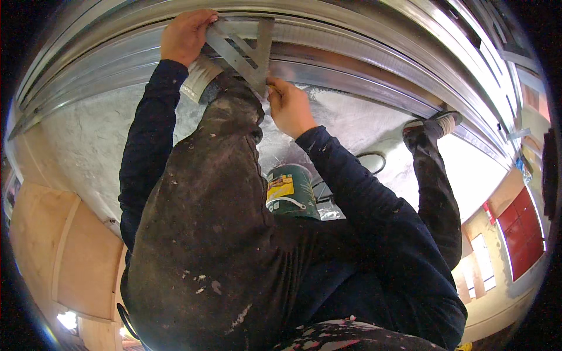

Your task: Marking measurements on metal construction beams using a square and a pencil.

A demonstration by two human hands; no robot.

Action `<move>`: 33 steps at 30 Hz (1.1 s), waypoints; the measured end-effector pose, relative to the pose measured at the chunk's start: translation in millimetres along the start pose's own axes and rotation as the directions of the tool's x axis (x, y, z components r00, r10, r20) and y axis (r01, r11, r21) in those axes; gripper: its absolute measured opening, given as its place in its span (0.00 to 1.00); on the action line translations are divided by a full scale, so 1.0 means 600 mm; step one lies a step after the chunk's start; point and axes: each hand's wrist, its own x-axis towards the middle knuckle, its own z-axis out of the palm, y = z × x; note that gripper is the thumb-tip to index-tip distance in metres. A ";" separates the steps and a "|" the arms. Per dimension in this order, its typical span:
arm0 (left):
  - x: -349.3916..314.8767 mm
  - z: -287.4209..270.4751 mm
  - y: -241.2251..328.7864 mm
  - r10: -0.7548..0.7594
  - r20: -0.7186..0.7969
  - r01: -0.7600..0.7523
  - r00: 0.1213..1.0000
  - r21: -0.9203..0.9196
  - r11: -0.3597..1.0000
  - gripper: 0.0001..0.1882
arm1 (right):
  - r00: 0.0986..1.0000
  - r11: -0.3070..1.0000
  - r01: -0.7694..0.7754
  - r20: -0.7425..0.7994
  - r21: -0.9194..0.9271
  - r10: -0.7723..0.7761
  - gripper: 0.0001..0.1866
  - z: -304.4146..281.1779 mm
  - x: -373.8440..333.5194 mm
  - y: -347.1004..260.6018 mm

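Note:
A grey metal speed square [237, 52], triangular with cut-out slots, lies across long metal profiles [345, 73]. My left hand [186, 36] is closed on its left corner, fingers curled over the edge. At the square's lower right end my right hand [290, 108] is pinched close against the straight edge. Whatever sits between those fingertips is too small to make out. My left shoe [202, 80] rests beside the profiles, just below the square.
A green bucket [293, 190] with a yellow label and white handle stands between my legs. Nearby is a looped black cable [377, 161] on the pale, dusty floor [93, 126]. My other foot [443, 123] touches the profiles at right. Wooden panels [41, 234] stand at left.

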 end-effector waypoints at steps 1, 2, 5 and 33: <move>0.001 0.000 0.002 -0.001 0.000 0.001 1.000 -0.002 1.000 0.08 | 1.000 1.000 0.013 -0.001 -0.027 -0.013 0.12 -0.001 0.001 0.001; 0.003 -0.001 0.003 -0.001 0.019 0.001 1.000 0.003 1.000 0.08 | 1.000 0.998 0.026 0.000 -0.054 -0.026 0.12 -0.002 0.002 0.001; 0.003 -0.004 0.012 -0.014 0.038 0.014 0.999 0.013 1.000 0.08 | 1.000 1.000 -0.007 -0.010 -0.029 0.007 0.12 -0.001 -0.005 0.000; -0.003 -0.002 0.000 0.046 0.037 -0.047 0.998 0.030 0.998 0.09 | 0.961 0.990 0.048 -0.266 -0.130 -0.082 0.09 -0.050 0.112 -0.037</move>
